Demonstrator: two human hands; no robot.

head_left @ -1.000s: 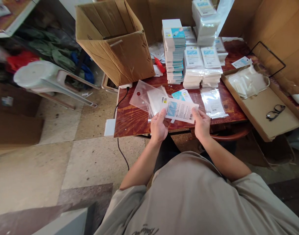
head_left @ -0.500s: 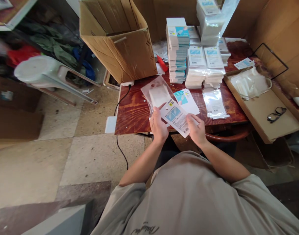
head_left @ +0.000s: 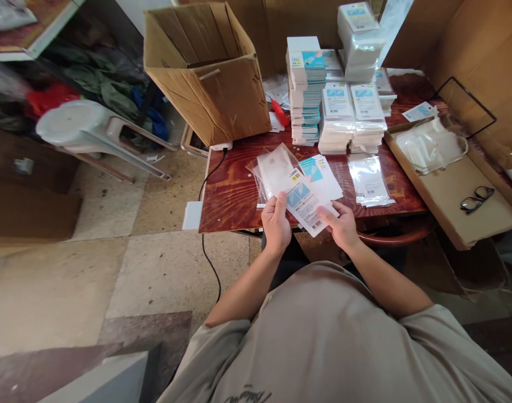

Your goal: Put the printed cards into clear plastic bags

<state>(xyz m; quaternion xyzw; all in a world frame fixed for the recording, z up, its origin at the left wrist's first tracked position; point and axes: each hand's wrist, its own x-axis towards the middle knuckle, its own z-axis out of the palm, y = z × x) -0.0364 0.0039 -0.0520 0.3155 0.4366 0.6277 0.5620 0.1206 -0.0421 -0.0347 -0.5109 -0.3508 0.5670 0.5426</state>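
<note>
In the head view my right hand [head_left: 340,224] pinches the lower right edge of a printed white card [head_left: 306,210] with a blue picture and a barcode. My left hand [head_left: 277,224] is closed, thumb on top, around a clear plastic bag [head_left: 276,165] at the card's left edge. The card's upper end overlaps this bag; whether it lies inside or over it I cannot tell. Beneath and beside them, more clear bags lie on the red-brown table [head_left: 226,196]. Loose cards [head_left: 327,176] with blue print lie just behind the held card.
Tall stacks of cards [head_left: 306,95] and bagged packs [head_left: 337,117] stand at the back. Filled clear packs [head_left: 369,179] lie to the right. A shallow carton [head_left: 486,224] holds plastic bags and glasses [head_left: 477,200]. An open cardboard box [head_left: 214,95] stands back left, with a black cable [head_left: 211,173] below.
The card has shifted slightly, its upper end now over the clear bag. The bag has come nearer my left hand, and my right hand has moved a little along the card. The view shifted slightly.
</note>
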